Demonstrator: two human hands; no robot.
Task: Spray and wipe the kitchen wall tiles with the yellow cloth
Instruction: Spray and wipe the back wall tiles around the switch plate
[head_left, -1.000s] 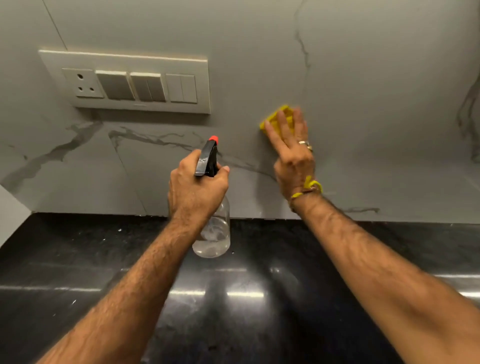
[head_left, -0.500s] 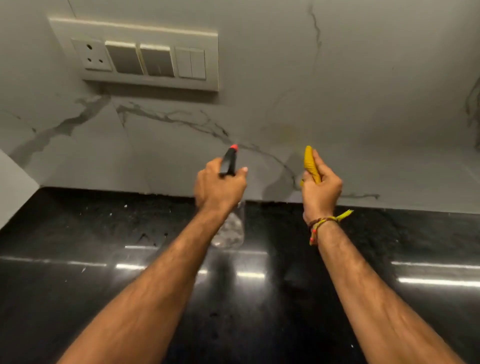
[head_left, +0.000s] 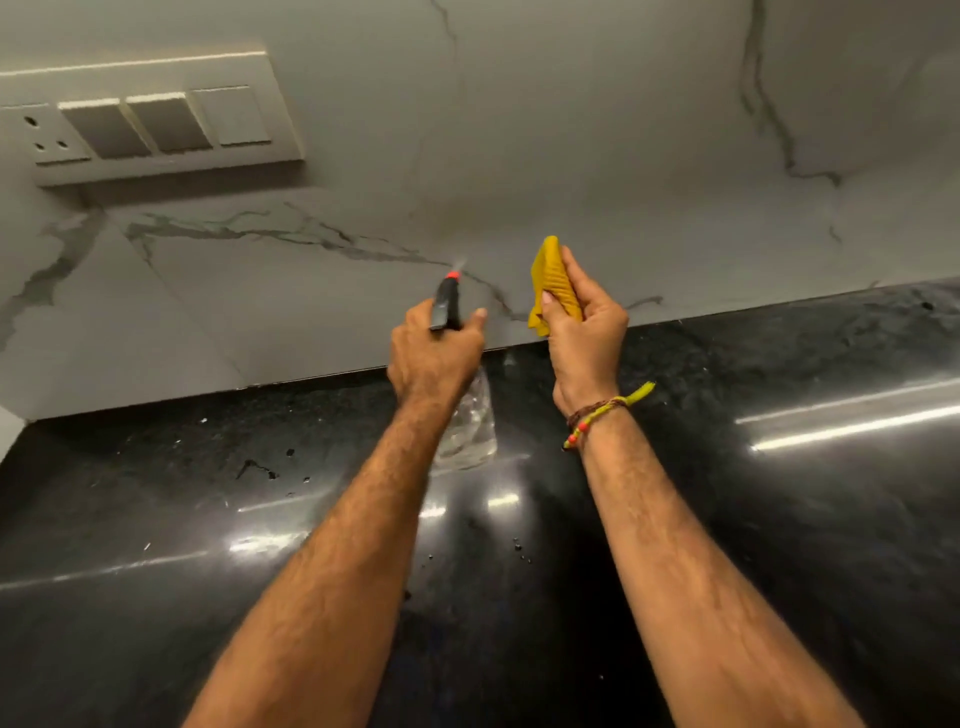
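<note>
Left hand: left hand (head_left: 434, 353) grips the spray bottle (head_left: 465, 415), nozzle aimed at the wall tiles (head_left: 571, 156).
Right hand: right hand (head_left: 584, 325) pinches the yellow cloth (head_left: 553, 283), held off the wall.
Technique: mist lightly, keep clear of the switch panel (head_left: 150, 124).
Unclear: trigger finger hidden; mist faint.

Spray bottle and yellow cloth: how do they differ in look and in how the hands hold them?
The spray bottle is rigid, clear-bodied with a black head and red nozzle; the yellow cloth is soft, ribbed and bunched. The left hand grips the spray bottle at its neck, nozzle aimed at the wall tiles; the right hand pinches the yellow cloth upright, off the wall tiles. Both are held above the black countertop.
</note>
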